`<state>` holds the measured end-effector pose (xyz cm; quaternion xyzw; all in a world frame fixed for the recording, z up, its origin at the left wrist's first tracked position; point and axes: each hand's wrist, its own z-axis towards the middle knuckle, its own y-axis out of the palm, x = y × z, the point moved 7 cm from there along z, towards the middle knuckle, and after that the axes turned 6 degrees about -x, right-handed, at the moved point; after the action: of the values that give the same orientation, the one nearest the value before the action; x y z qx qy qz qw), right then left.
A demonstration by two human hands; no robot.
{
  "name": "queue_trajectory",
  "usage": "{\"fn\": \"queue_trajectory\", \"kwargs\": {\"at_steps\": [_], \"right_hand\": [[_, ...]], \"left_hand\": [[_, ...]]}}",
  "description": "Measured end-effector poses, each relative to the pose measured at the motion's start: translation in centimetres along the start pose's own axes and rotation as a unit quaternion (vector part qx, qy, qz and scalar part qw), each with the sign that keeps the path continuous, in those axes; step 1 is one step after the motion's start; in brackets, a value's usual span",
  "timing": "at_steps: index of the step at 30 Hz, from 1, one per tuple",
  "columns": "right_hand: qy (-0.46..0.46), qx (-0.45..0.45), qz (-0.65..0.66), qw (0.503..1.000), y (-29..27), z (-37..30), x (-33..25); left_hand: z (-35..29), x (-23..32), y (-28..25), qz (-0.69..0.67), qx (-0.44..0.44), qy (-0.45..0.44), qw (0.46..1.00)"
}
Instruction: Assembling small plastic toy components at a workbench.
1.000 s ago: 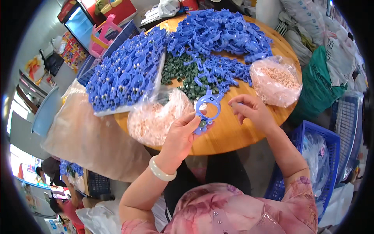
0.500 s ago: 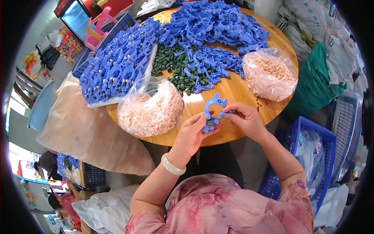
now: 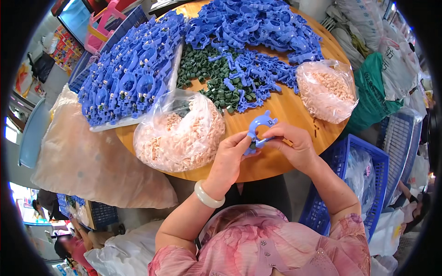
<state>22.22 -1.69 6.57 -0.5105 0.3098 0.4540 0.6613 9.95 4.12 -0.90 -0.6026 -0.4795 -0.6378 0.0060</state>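
Near the table's front edge, my left hand [image 3: 229,155] is closed round the lower end of a blue plastic toy part [image 3: 260,121]. This part has an open ring and a small animal head with ears and an eye. My right hand [image 3: 297,145] pinches a slim blue plastic piece [image 3: 265,140] against the ring's lower side; my fingers partly cover where they meet. Beyond my hands lie a heap of small blue plastic pieces [image 3: 264,73] and a pile of dark green clip-like parts [image 3: 195,64].
Clear bags of small pale pink pieces [image 3: 198,142] [image 3: 324,94] flank the round wooden table [image 3: 285,108]. A large heap of blue ring parts [image 3: 253,23] lies at the back. Assembled blue parts [image 3: 131,73] cover a white board at left. A blue crate [image 3: 338,184] stands at right.
My right hand has brought the slim blue piece in against the toy part, which has tilted in my left hand. The whole view has shifted slightly.
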Motion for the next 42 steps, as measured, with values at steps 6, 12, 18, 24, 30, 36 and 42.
{"fn": "queue_trajectory", "kwargs": {"at_steps": [6,12,18,24,30,36,42], "right_hand": [[-0.064,-0.007,-0.117,0.991,1.0,0.9,-0.4],[-0.069,0.001,-0.138,0.988,1.4,1.1,-0.9],[-0.056,0.002,-0.128,0.99,1.7,1.0,-0.8],[-0.037,0.012,-0.061,0.997,1.6,0.7,-0.4],[0.142,0.11,0.238,0.955,-0.9,-2.0,3.3],[0.184,0.068,0.296,0.935,0.2,-3.1,2.3],[0.117,0.028,0.228,0.966,1.1,-3.8,2.5]], "left_hand": [[0.0,0.5,-0.7,0.045,-0.025,-0.009,0.999],[-0.2,0.6,-1.5,0.055,-0.017,-0.005,0.998],[-0.3,0.7,-1.5,0.063,-0.025,0.0,0.998],[-0.4,0.8,-1.5,0.083,-0.017,0.009,0.996],[-2.8,5.7,1.6,0.477,0.047,0.262,0.838],[-4.4,6.0,4.9,0.604,-0.039,0.449,0.657],[-4.5,5.7,4.5,0.562,-0.043,0.442,0.698]]}}
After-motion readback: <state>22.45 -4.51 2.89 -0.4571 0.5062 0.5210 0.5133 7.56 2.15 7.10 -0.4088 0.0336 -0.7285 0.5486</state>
